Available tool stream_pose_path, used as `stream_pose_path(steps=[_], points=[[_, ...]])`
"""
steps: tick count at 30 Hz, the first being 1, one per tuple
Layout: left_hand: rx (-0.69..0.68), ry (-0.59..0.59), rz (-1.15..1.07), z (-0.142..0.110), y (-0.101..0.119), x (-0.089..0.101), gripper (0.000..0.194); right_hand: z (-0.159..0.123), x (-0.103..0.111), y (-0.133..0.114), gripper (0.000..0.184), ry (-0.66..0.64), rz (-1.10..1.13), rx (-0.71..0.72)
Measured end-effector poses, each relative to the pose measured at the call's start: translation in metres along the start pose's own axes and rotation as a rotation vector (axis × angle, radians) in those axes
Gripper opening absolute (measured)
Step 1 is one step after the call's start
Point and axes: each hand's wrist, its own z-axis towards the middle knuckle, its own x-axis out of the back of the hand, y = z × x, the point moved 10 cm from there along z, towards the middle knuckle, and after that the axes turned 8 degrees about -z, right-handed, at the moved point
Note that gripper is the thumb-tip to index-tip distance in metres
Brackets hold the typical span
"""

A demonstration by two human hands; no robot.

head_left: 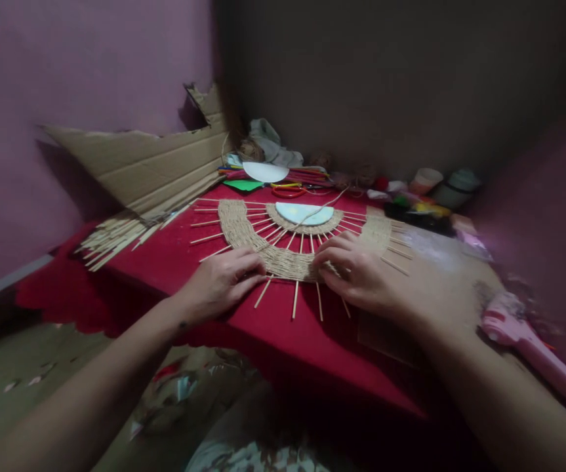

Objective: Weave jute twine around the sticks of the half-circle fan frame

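Observation:
A half-round woven piece of jute twine on thin wooden sticks lies flat on the red cloth. The sticks fan out from a pale blue half-disc, which has a narrow jute border. My left hand is closed at the lower left of the wide woven band, fingertips on its outer edge. At the lower right of that band, the bent fingers of my right hand pinch jute twine by the edge. A strand runs along the outer edge between both hands; the fingertips are partly hidden.
Loose sticks lie at left before leaning cardboard. Scissors, a white half-disc and twine balls are at the back. A pink glue gun lies right, by a clear sheet. Walls close in behind.

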Motion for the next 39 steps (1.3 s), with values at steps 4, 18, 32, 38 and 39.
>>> stream_pose_path(steps=[4, 18, 32, 38, 39], points=[[-0.006, 0.008, 0.008, 0.0, 0.001, 0.0, 0.016, 0.02, -0.016, -0.018, 0.016, -0.065, 0.179, -0.037], [0.027, -0.065, 0.062, -0.033, 0.027, 0.008, 0.02, 0.033, -0.059, -0.034, 0.016, -0.226, 0.152, 0.096], [0.029, -0.202, 0.164, -0.046, 0.034, -0.003, 0.025, 0.025, -0.072, -0.073, 0.018, -0.346, -0.523, 0.401], [0.027, -0.152, 0.376, -0.044, 0.029, 0.004, 0.026, 0.024, -0.07, -0.061, 0.013, -0.326, -0.445, 0.379], [0.027, -0.14, 0.411, -0.042, 0.028, 0.007, 0.026, 0.024, -0.069, -0.061, 0.014, -0.313, -0.425, 0.383]])
